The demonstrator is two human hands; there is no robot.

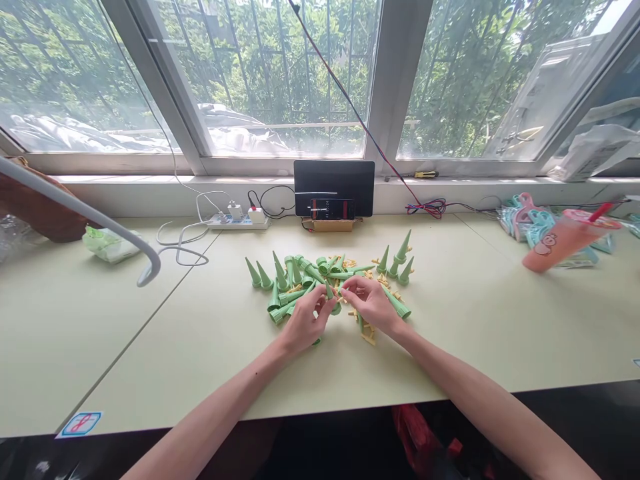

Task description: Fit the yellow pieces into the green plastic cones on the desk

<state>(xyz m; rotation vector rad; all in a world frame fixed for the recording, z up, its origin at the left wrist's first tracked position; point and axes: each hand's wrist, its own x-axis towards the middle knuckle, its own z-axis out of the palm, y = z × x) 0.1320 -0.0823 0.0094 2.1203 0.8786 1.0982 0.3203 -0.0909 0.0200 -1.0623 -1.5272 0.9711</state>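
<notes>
My left hand (307,319) is closed around a green plastic cone spike (329,291), its tip pointing up. Close beside it, my right hand (373,305) pinches what looks like a small yellow plastic piece (341,299), partly hidden by the fingertips. Both hands are over the front of a pile of green cone spikes (310,269), some lying and some standing. Loose yellow T-shaped pieces (369,337) lie below my right hand. To the right of the pile, several green spikes with yellow pieces on them (402,250) stand upright.
A phone (333,209) leans on a black screen (334,175) at the back. A power strip (239,223) with cables lies left of it. On the right are a tilted-looking pink cup (563,241) and bagged items (525,217). A white curved arm (100,207) reaches in from the left.
</notes>
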